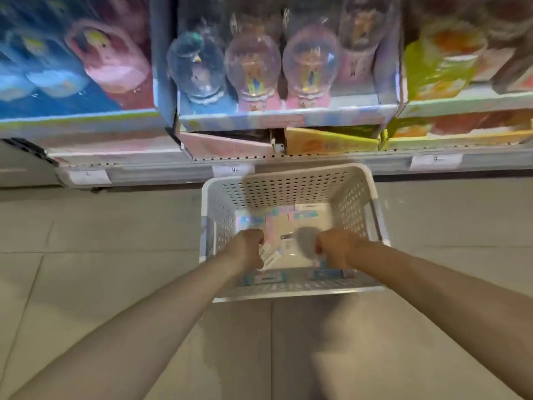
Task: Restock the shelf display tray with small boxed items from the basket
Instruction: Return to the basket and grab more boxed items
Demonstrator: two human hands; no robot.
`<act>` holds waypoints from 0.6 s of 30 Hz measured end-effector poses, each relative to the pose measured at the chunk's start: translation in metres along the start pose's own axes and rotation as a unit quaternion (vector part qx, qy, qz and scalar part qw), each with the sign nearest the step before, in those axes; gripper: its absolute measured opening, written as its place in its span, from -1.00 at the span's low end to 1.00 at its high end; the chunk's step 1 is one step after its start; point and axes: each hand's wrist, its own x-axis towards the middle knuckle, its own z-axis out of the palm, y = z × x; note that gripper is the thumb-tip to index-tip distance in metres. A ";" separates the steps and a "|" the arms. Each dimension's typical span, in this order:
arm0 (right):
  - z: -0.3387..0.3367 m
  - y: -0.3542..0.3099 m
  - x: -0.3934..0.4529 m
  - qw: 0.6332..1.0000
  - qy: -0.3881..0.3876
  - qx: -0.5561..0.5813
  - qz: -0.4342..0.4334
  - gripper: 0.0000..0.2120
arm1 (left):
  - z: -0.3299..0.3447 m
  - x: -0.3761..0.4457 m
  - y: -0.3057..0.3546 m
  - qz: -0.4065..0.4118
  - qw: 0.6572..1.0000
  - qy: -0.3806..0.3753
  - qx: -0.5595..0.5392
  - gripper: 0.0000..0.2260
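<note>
Gathering stock: both my hands are down inside the white perforated plastic basket (291, 183).
My left hand (249, 249) and right hand (336, 248) each curl round small pastel boxes (272, 256); next, lift them up to the shelf tray (284, 118) beyond my hands.

both bare forearms reaching forward and down, left hand (249, 248) and right hand (336, 248) with fingers curled

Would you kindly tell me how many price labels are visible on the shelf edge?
3: left label, beside the basket's far-left side; middle label, just behind the basket; right label, toward the frame's right edge. Others may lie out of view.
</note>
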 end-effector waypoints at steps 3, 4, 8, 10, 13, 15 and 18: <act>0.019 0.004 0.019 0.999 -0.015 -0.048 0.007 -0.74 | 0.019 0.025 0.000 -0.004 0.998 -0.040 0.050 -0.73; 0.022 0.004 0.024 0.997 -0.016 -0.069 0.006 -0.73 | 0.023 0.031 0.000 0.001 0.996 -0.055 0.074 -0.68; 0.033 0.001 0.038 0.988 -0.037 -0.150 -0.013 -0.62 | 0.035 0.046 0.005 0.022 0.985 -0.078 0.154 -0.52; 0.036 0.000 0.044 0.984 -0.040 -0.174 -0.027 -0.58 | 0.038 0.050 0.006 0.023 0.982 -0.065 0.176 -0.50; 0.037 0.001 0.046 0.978 -0.018 -0.203 -0.044 -0.61 | 0.041 0.054 0.005 0.024 0.979 -0.045 0.197 -0.35; 0.038 0.001 0.047 0.971 -0.021 -0.234 -0.051 -0.61 | 0.044 0.058 0.001 0.031 0.978 -0.036 0.202 -0.34; 0.041 0.002 0.051 0.960 -0.035 -0.268 -0.073 -0.53 | 0.047 0.062 -0.003 0.044 0.970 -0.035 0.236 -0.44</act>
